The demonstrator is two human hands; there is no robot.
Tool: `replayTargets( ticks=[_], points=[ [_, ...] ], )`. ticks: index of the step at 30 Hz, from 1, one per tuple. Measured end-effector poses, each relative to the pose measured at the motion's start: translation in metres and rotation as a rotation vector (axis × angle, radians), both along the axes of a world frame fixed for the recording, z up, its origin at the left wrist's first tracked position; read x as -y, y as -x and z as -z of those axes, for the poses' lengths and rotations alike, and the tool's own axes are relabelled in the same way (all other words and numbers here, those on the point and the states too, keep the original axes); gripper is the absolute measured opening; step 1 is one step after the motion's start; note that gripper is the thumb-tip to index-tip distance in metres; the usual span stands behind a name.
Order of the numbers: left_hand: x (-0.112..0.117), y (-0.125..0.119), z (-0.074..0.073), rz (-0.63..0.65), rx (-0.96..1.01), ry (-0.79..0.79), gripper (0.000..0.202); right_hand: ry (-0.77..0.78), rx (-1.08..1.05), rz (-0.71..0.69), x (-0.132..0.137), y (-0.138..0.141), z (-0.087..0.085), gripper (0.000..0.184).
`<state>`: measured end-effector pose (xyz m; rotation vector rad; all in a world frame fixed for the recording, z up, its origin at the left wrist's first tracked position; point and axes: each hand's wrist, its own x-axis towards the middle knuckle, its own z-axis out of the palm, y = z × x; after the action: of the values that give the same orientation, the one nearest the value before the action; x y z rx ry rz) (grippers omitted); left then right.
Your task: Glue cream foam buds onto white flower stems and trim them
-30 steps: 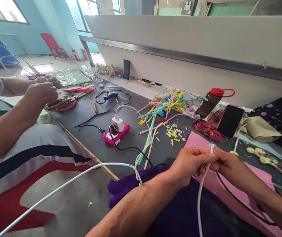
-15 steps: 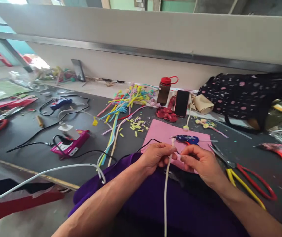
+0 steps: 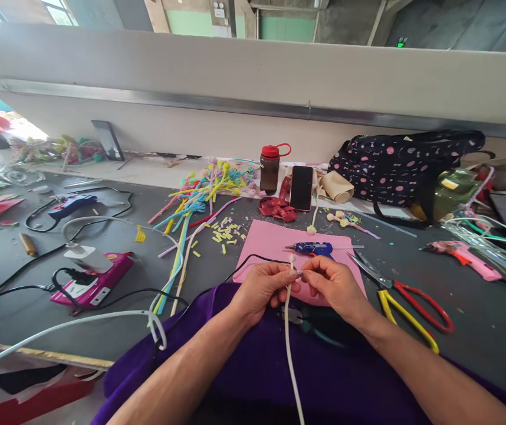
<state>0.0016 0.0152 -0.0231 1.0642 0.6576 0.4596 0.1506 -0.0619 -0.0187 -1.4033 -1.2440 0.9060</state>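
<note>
A dark gray worktable carries tools and scraps across its length. At left, 1 blue glue gun lies near a short brown rod, while a magenta power strip sits closer to the front edge. Just left of center, a pile of multicolored fuzzy stems spreads beside scattered yellow-green cuttings. A pink sheet lies flat next to them. At right, 1 pair of scissors with 2 handles, red and yellow, rests with its blades at the sheet's edge, and 1 pink glue gun lies beyond.
</note>
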Motion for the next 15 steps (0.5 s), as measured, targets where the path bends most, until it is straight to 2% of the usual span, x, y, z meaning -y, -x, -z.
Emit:
replayTargets(
  ticks=[5, 10, 15],
  points=[
    [0.0012, 0.0023, -0.0002, 0.014, -0.016, -0.067, 0.028, 0.0, 0.034, -0.043, 0.0001, 0.0024, 0.0, 0.009],
    [0.0006, 0.005, -0.0015, 0.057, -0.015, -0.029, 0.026, 0.157, -0.275, -0.176, -0.0012, -0.0001, 0.0063, 0.011],
    [-0.0005, 0.0064, -0.0017, 0.093, -0.005, 0.018, 0.024, 0.183, -0.311, -0.262, -0.0031, -0.0055, 0.008, 0.013]
  ],
)
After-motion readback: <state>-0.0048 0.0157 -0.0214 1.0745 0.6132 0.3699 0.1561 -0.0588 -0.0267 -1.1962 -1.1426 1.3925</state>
